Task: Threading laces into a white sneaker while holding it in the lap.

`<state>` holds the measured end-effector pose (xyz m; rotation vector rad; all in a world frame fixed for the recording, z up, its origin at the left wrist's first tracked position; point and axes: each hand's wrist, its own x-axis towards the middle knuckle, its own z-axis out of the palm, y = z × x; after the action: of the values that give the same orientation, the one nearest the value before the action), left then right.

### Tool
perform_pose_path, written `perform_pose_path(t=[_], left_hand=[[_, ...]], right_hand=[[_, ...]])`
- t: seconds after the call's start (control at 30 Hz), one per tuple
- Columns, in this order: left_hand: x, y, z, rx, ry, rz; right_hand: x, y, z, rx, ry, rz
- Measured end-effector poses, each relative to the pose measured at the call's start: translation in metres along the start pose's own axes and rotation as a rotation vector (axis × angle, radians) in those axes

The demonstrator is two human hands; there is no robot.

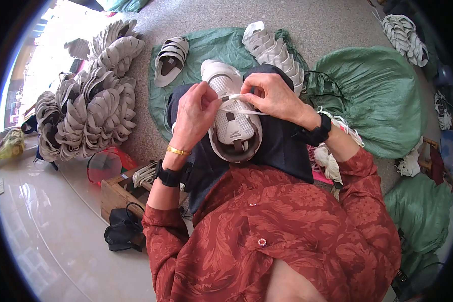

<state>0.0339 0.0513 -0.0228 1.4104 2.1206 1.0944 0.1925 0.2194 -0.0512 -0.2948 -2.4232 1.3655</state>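
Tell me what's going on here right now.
A person in a red patterned shirt sits with a white shoe on a dark cloth over their lap. Both hands work a flat white lace across its upper: the left hand pinches it at one side, the right hand pulls it at the other. Stacks of grey shoe uppers lie on the floor to the left, with stuffed green sacks to the right.

The white shoe upper (232, 113) looks like perforated mesh with matt grey synthetic trim, and its flat lace (244, 106) is woven cloth. It lies on dark, dull fabric (282, 146). The patterned red shirt (282, 231) has a soft sheen. The green sacks (377, 95) are thin, crinkled cloth; the floor tiles (45, 226) are glossy, the box (115, 194) bare wood.
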Motion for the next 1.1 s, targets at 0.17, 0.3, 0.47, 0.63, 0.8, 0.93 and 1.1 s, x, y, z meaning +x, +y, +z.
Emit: perform_pose_path(t=[0.17, 0.3, 0.47, 0.63, 0.8, 0.93, 1.1], left_hand=[[0.005, 0.002, 0.001, 0.082, -0.013, 0.024], [0.004, -0.008, 0.002, -0.031, -0.053, -0.076], [-0.001, -0.016, -0.017, -0.565, -0.212, -0.382], [0.0, -0.004, -0.013, -0.495, -0.171, -0.369], [0.005, -0.012, -0.011, -0.328, -0.249, -0.338], [0.007, -0.017, -0.013, -0.49, -0.289, -0.371], [0.005, -0.018, -0.017, -0.584, -0.317, -0.411]], right_hand=[[0.001, 0.001, -0.001, 0.067, -0.035, 0.051], [0.004, -0.002, -0.004, 0.106, -0.097, 0.108], [0.011, 0.005, -0.009, 0.037, -0.192, -0.005], [0.016, 0.001, -0.011, 0.196, -0.279, 0.162], [0.022, 0.001, -0.011, 0.293, -0.318, 0.258], [0.026, 0.006, -0.011, 0.283, -0.331, 0.278], [0.024, 0.003, -0.007, 0.238, -0.317, 0.237]])
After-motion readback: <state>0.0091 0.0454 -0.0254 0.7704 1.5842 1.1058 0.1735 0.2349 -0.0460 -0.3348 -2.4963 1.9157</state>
